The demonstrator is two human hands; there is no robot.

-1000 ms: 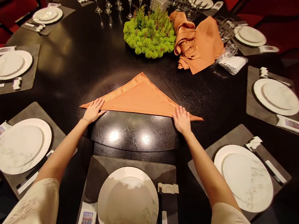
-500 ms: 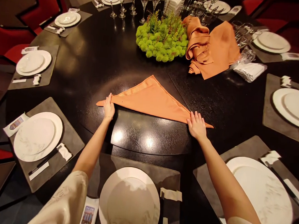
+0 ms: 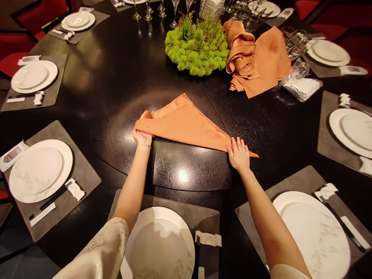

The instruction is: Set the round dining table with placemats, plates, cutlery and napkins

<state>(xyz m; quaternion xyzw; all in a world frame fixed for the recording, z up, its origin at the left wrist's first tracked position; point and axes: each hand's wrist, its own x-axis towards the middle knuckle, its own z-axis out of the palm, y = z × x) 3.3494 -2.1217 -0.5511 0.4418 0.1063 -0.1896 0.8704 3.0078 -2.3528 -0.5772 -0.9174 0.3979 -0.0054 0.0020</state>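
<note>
An orange cloth napkin, folded into a wide triangle, lies on the dark round table with its peak pointing away from me. My left hand grips its left end, turned palm up, and the cloth there is lifted and bent over. The fingers are partly hidden under the fabric. My right hand lies flat over the right end, fingers stretched out, and the thin right tip pokes out beyond it.
Beyond the napkin stand a green plant centerpiece, a heap of orange napkins, and several wine glasses. Wrapped white items lie to the right. Plates on grey placemats ring the table.
My left hand has turned palm up and moved right, bringing the napkin's left end inward and folding it over. My right hand keeps its place on the right end. The view has shifted slightly.
</note>
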